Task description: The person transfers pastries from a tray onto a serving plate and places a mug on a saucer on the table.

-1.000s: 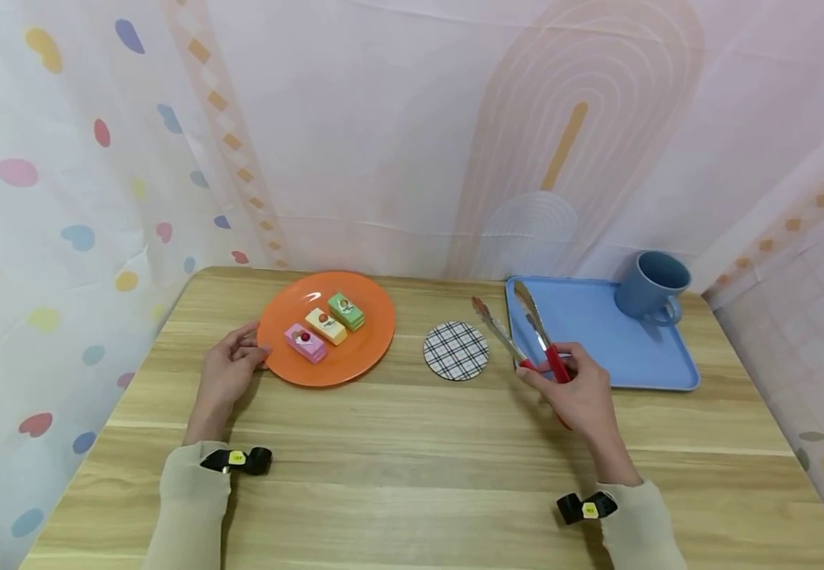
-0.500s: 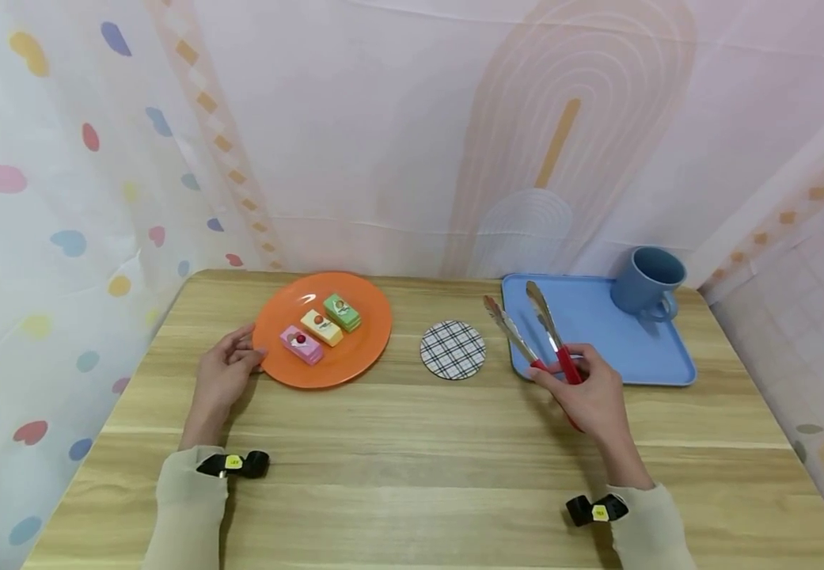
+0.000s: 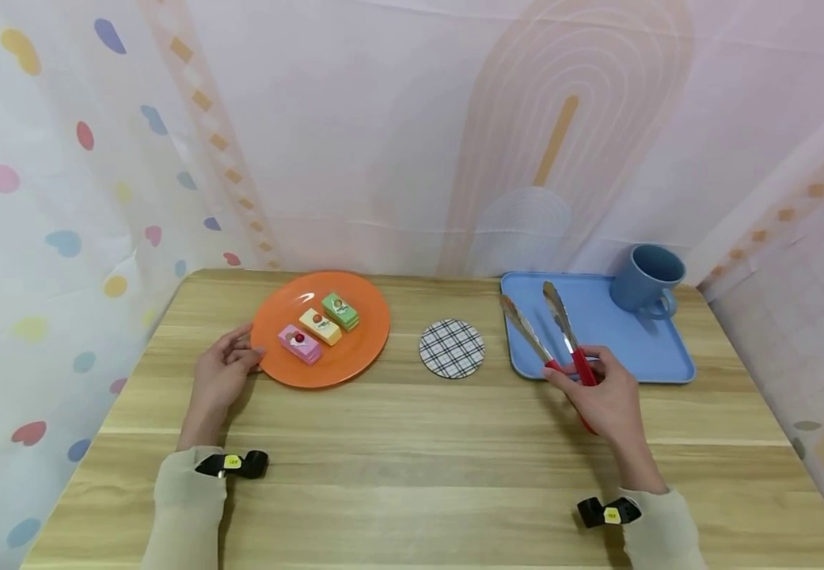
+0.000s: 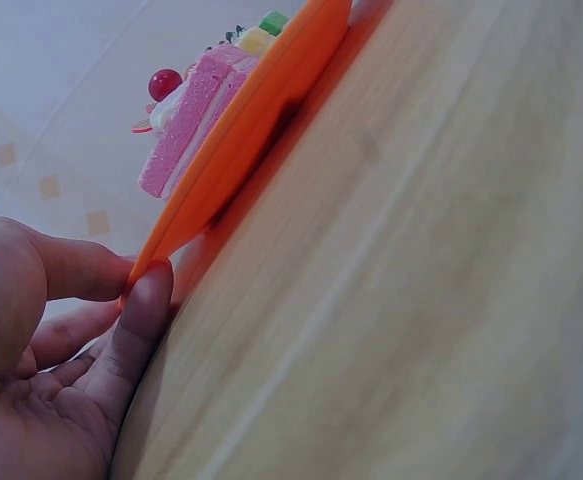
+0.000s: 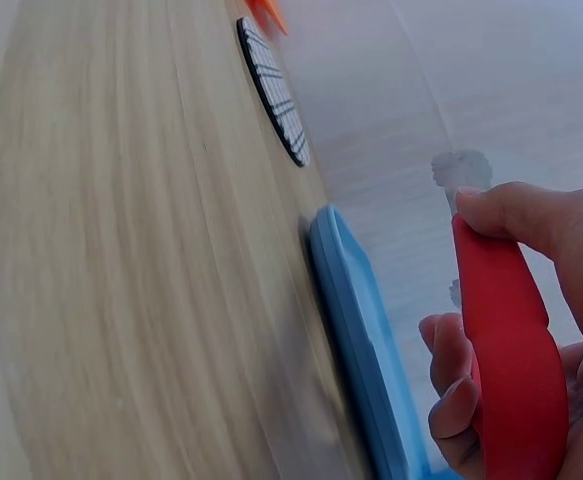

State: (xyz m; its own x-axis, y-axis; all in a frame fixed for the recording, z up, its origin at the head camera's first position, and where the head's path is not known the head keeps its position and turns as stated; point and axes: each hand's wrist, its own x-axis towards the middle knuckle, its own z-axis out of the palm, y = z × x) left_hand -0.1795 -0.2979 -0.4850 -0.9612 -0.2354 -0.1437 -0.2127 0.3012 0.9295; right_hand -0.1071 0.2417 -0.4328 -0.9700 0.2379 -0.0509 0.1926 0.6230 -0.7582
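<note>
On the left, my left hand (image 3: pixel 219 374) pinches the rim of an orange plate (image 3: pixel 355 356) between thumb and finger, seen closely in the left wrist view. Three toy cake slices lie in a row on it: a pink one (image 3: pixel 301 346), a cream one (image 3: pixel 321 325) and a green one (image 3: pixel 341 311). My right hand (image 3: pixel 602 396) grips red-handled metal tongs (image 3: pixel 579 366). Their two arms stand spread, tips over the left part of a blue tray (image 3: pixel 639 348), with nothing between them. The right wrist view shows thumb and fingers around the red handle.
A blue mug (image 3: pixel 645 279) stands upright on the tray's back right corner. Between plate and tray lies a round checked coaster (image 3: pixel 452 349). The wooden table (image 3: pixel 397 467) backs onto a patterned cloth (image 3: pixel 355 142).
The right hand has carried the tongs rightward, so the tips have passed from near the coaster to over the tray. The left hand keeps its hold on the plate.
</note>
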